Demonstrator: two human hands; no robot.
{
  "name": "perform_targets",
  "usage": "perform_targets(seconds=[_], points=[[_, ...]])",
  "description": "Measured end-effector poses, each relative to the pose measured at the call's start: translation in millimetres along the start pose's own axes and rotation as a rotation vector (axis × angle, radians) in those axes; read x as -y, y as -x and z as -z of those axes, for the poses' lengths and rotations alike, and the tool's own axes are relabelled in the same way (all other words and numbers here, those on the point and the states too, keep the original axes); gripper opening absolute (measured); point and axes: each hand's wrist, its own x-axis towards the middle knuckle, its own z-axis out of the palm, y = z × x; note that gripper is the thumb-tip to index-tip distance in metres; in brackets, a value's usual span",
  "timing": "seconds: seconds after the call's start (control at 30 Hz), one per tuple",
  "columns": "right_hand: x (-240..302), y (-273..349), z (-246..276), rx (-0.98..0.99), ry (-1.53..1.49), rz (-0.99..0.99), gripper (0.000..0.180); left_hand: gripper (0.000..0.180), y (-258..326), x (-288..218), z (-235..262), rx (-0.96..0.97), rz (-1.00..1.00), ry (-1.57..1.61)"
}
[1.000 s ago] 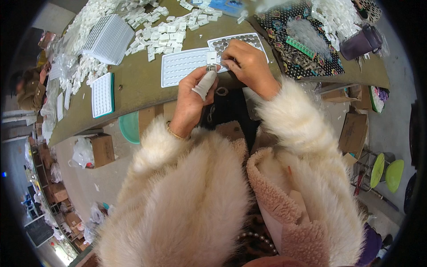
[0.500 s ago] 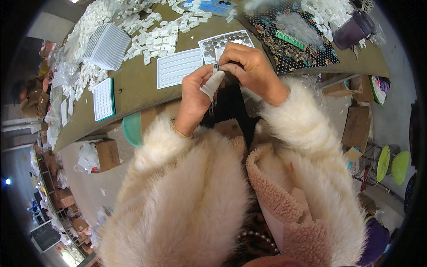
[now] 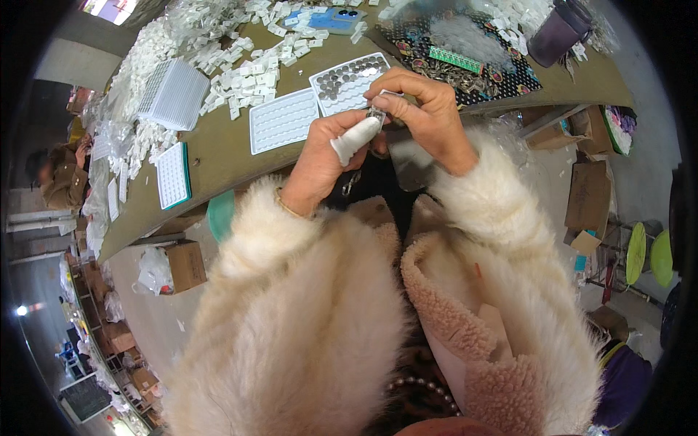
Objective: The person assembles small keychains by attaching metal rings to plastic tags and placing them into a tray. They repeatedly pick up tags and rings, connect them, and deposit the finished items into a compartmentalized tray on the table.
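Both hands meet on one small piece, just beside the disc tray

Your left hand [image 3: 323, 152] holds the small piece [image 3: 375, 113] in a pinch, its thumb wrapped in a white cover [image 3: 356, 141], probably to spare the skin from hard edges. Your right hand [image 3: 429, 116] is narrowed too, thumb and forefinger drawn together on the far end of that piece, likely so that one hand steadies it while the other works. The piece sits on the near side of the disc tray [image 3: 343, 107], held up off the table [image 3: 218, 149]. Your fingers hide most of it, so its exact shape cannot be told.

The round metal discs [image 3: 334, 82] lie in the tray's far part, apparently kept within easy reach. Just left of the disc tray is a ridged white tray [image 3: 284, 122]; beyond that, farther left, stands a tray stack [image 3: 171, 94]. Loose white pieces [image 3: 254, 83] spread to the disc tray's far left, and a blue sheet [image 3: 327, 20] lies beyond it.

To the disc tray's right, a patterned cloth [image 3: 525, 81] carries a green strip [image 3: 456, 59], with a purple cup [image 3: 558, 35] farther right. Your right fingers overlap the disc tray's right edge, partly blocking it from sight.
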Motion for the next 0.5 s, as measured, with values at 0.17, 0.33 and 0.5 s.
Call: perform_targets(seconds=[0.17, 0.33, 0.5], points=[[6, 3, 17, 0.067, -0.101, -0.026, 0.008, 0.043, 2, -4, 4, 0.162, 0.063, 0.151], [-2, 3, 10, -0.086, 0.423, 0.499, 0.021, 0.036, -3, 7, -1, 0.12, 0.063, 0.299], [-12, 13, -14, -0.198, 0.406, 0.526, 0.035, 0.024, -2, 13, -6, 0.01, 0.079, 0.513]])
